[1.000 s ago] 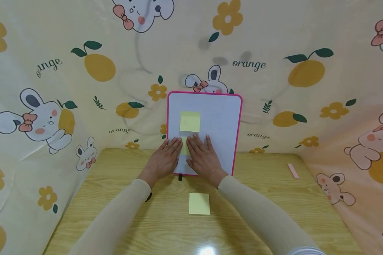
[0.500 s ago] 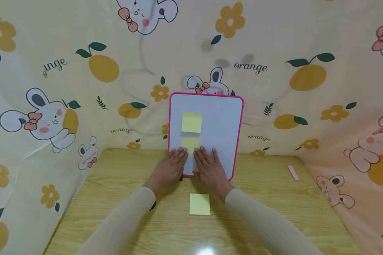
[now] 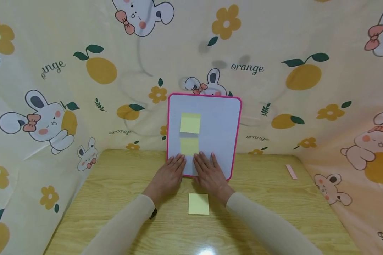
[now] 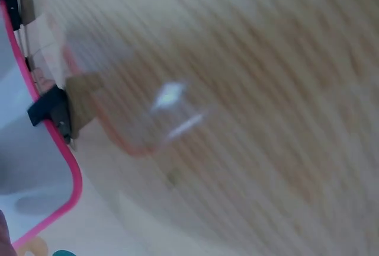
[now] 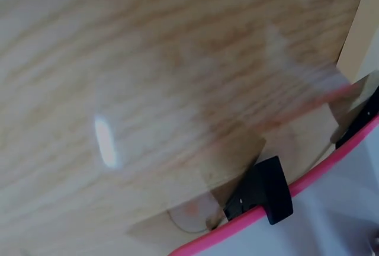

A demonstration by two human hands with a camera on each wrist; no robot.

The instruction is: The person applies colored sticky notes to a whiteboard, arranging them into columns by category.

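Note:
A white board (image 3: 218, 127) with a pink rim leans upright against the patterned backdrop. Two yellow sticky notes are stuck on its left half: an upper one (image 3: 190, 123) and, just below it, a lower one (image 3: 189, 146). My left hand (image 3: 168, 174) lies with straight fingers on the board's lower left. To the right, my right hand (image 3: 210, 173) rests its extended fingers on the board, fingertips right at the lower note's bottom corner. A yellow sticky note pad (image 3: 198, 204) lies on the table between my forearms.
Black clips, one in the left wrist view (image 4: 53, 111) and another clip in the right wrist view (image 5: 263, 191), grip the board's rim at the wooden table (image 3: 115, 198). A small pink strip (image 3: 291, 172) lies at the right. Printed cloth (image 3: 258, 35) walls the table's back and sides.
Both hands have slid down the board, from over the lower sticky note to beneath it, so that note now shows. The upper note and the pad have stayed put.

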